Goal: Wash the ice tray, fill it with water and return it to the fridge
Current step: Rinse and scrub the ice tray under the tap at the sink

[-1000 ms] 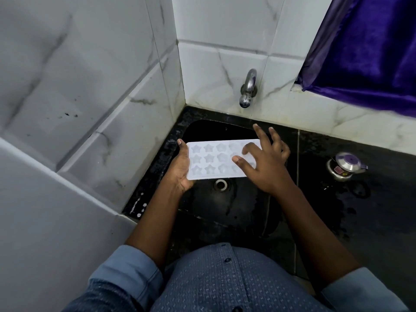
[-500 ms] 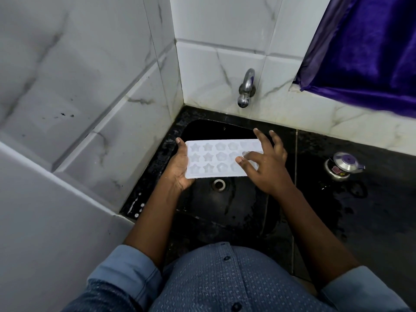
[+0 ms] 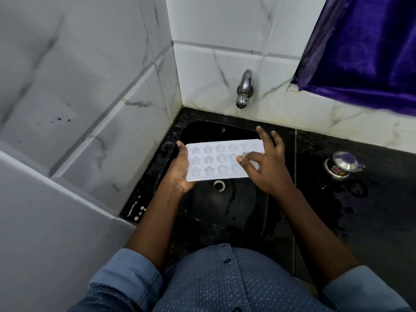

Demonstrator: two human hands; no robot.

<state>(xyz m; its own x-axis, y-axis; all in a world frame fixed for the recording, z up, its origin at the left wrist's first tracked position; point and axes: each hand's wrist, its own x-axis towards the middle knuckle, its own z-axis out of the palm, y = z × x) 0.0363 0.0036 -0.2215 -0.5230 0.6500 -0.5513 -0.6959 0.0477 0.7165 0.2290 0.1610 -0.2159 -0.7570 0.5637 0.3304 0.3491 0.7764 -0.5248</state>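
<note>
A white ice tray [image 3: 216, 159] with star and flower shaped cups is held level over the black sink [image 3: 236, 203], above the drain [image 3: 218, 185]. My left hand [image 3: 180, 170] grips its left end, thumb on the upper rim and palm beneath. My right hand [image 3: 267, 163] lies over the tray's right end, thumb and a bent finger on the cups, the other fingers spread straight past the far edge. The steel tap [image 3: 244, 88] sticks out of the tiled wall behind the sink; no water runs from it.
White marble tiles wall in the sink at left and behind. A wet black counter [image 3: 360, 217] lies to the right, with a small steel lidded pot [image 3: 343, 165] on it. A purple cloth [image 3: 364, 46] hangs at upper right.
My right hand's thumb and bent finger have shifted a little on the cups at the tray's right end. The tray and my left hand have stayed nearly where they were.
</note>
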